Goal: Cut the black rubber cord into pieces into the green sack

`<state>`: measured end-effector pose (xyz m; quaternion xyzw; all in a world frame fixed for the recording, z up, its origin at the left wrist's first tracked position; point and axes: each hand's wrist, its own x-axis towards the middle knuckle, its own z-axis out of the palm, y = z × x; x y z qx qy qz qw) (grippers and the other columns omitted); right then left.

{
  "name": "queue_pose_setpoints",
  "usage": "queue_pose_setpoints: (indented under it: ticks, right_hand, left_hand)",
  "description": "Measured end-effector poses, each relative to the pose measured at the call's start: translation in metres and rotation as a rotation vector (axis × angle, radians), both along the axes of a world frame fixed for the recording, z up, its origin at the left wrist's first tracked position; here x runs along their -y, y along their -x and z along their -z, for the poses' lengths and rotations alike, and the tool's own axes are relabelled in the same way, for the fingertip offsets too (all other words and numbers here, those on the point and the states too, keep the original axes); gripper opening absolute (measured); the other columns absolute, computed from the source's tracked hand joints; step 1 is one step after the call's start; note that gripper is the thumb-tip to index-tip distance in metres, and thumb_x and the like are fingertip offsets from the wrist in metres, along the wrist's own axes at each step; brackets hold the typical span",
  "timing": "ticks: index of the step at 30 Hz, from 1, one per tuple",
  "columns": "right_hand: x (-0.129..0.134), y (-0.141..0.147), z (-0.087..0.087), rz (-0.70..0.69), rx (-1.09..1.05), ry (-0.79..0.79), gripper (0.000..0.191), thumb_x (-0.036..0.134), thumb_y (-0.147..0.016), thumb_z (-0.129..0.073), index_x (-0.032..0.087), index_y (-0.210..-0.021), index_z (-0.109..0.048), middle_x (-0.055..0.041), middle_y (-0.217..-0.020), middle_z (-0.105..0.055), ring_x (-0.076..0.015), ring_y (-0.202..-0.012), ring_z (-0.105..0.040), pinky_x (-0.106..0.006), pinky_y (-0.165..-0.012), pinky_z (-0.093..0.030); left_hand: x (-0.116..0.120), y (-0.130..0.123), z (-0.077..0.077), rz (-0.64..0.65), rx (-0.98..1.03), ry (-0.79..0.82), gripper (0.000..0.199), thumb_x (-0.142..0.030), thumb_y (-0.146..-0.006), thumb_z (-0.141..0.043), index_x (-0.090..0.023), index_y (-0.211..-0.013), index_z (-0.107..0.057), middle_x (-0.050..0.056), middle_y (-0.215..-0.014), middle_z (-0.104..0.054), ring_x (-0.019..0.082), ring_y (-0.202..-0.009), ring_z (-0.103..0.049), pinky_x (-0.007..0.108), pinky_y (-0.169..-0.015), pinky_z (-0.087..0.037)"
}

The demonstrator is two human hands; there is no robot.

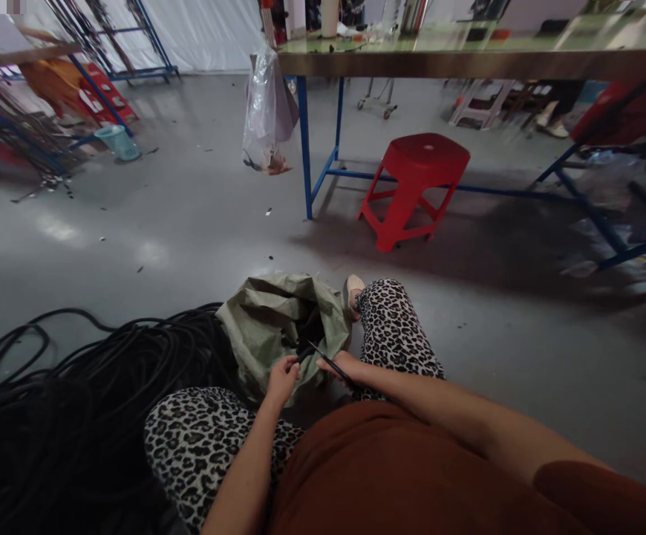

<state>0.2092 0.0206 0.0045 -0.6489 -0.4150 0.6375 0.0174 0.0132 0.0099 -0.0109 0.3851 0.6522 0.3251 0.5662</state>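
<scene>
I have the left hand (283,382) pinching a black piece (304,354), right hand (346,365) closed round scissors (336,368); dark stuff shows inside the sack (253,327), much black cord (161,349) lies outside

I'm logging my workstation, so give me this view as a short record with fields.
left hand: left hand, fingers pinching a black piece
right hand: right hand, holding a slim pointed tool, probably scissors
sack: open sack on the floor, below and beyond the hands
left side: heap of black cord
ahead: red stool by the table
hanging: clear bag at the table's near left corner
far left: blue basket
unclear: sack's contents, too dark
</scene>
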Motion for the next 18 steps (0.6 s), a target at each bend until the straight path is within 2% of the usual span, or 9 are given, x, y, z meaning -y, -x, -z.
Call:
queue_pose_setpoints:
  ticks: [5, 13, 18]
  right_hand:
    - [0.0, -0.001, -0.003, -0.098, 0.069, -0.054, 0.051, 0.063, -0.082, -0.06, 0.016, -0.063, -0.052, 0.002, -0.046, -0.046, -0.0106, -0.036, -0.046, -0.02, -0.036, -0.04]
    - [0.002, -0.002, -0.006, -0.115, 0.036, -0.09, 0.044, 0.056, -0.084, -0.062, 0.016, -0.067, -0.052, 0.002, -0.05, -0.048, -0.0085, -0.035, -0.043, -0.02, -0.037, -0.04]
    - [0.002, -0.003, -0.013, -0.11, 0.018, -0.108, 0.041, 0.048, -0.085, -0.063, 0.016, -0.064, -0.05, 0.0044, -0.045, -0.043, -0.0069, -0.034, -0.04, -0.017, -0.035, -0.036]
  left_hand:
    - [0.001, -0.001, 0.002, -0.028, -0.004, 0.008, 0.029, -0.031, -0.058, -0.07, -0.014, -0.081, -0.065, 0.0, -0.067, -0.066, 0.011, -0.052, -0.057, 0.026, -0.057, -0.048]
    - [0.0, 0.001, 0.002, -0.026, -0.018, 0.009, 0.027, -0.029, -0.059, -0.071, -0.015, -0.081, -0.065, 0.0, -0.067, -0.066, 0.012, -0.054, -0.059, 0.026, -0.057, -0.049]
    - [0.0, 0.0, 0.001, -0.032, -0.021, 0.006, 0.025, -0.027, -0.058, -0.07, -0.015, -0.079, -0.065, 0.0, -0.065, -0.066, 0.012, -0.053, -0.058, 0.026, -0.056, -0.049]
